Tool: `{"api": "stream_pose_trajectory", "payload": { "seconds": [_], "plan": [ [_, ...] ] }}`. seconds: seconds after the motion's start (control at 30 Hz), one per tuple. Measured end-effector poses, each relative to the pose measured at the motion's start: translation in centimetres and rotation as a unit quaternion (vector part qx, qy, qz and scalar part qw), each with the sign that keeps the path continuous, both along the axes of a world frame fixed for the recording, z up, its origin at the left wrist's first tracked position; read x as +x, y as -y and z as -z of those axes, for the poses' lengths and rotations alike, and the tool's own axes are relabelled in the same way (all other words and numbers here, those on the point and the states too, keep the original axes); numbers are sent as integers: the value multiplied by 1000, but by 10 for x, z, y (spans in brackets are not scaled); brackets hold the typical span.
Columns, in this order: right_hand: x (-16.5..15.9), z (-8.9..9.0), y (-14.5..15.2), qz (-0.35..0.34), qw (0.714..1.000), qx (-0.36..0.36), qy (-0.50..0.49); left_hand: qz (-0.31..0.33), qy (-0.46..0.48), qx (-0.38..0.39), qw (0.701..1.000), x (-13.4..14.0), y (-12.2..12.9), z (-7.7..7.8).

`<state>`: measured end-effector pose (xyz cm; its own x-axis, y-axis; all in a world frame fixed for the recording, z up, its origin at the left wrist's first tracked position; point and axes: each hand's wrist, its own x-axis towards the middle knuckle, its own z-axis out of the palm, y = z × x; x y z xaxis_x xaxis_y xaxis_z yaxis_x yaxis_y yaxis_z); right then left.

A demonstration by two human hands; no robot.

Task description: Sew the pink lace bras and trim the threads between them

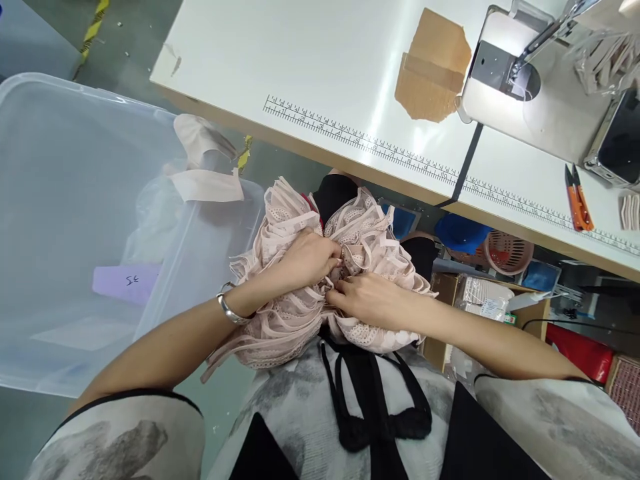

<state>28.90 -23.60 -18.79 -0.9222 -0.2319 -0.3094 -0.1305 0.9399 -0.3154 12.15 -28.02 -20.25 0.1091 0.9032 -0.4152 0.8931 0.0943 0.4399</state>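
A thick bundle of pale pink lace bras (pixel 285 333) lies across my lap, cups stacked in two heaps with straps and bands hanging loose at the sides. My left hand (pixel 311 259), with a silver bracelet on its wrist, rests on the left heap, its fingers curled into the gap in the middle. From the other side my right hand (pixel 370 301) presses on the right heap, its bent fingers closed on fabric at the same gap. The fingertips of both hands sit close together, partly hidden among the folds.
At my left stands a clear plastic bin (pixel 173 300), beige fabric pieces (pixel 207 185) over its rim and a purple slip (pixel 125 283) inside. The white sewing table (pixel 320 60) bears a printed ruler, cardboard (pixel 434 67), a sewing machine (pixel 500 73) and orange snips (pixel 579 200). A cardboard box (pixel 540 319) stands below.
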Motion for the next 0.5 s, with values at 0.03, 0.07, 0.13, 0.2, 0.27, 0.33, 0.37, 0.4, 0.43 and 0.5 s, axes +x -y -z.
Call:
{"api": "stream_pose_trajectory", "payload": {
  "seconds": [0.03,0.07,0.13,0.2,0.27,0.33,0.37,0.4,0.43,0.5],
  "plan": [
    [-2,0,-2,2,1000,-18,7,-16,31,6,999,-1,3,2],
    [-3,1,-4,13,999,-34,7,-29,59,7,998,-3,6,4],
    [-3,4,-8,86,994,-62,-2,-59,105,-8,993,-8,13,5],
    [-2,7,-11,216,974,-65,-10,-106,146,-33,983,-10,20,5],
    [-1,9,-14,326,945,-35,-8,-157,193,-41,968,-12,25,7],
    [1,8,-18,366,930,9,-13,-192,243,-37,950,-12,28,11],
    [2,8,-20,368,929,27,-26,-201,263,-37,943,-12,28,14],
    [2,7,-21,368,928,40,-49,-205,280,-36,937,-12,28,16],
    [2,6,-23,368,925,51,-83,-205,292,-40,934,-12,27,17],
    [3,7,-26,371,910,59,-174,-201,301,-53,931,-12,25,19]
  ]
}}
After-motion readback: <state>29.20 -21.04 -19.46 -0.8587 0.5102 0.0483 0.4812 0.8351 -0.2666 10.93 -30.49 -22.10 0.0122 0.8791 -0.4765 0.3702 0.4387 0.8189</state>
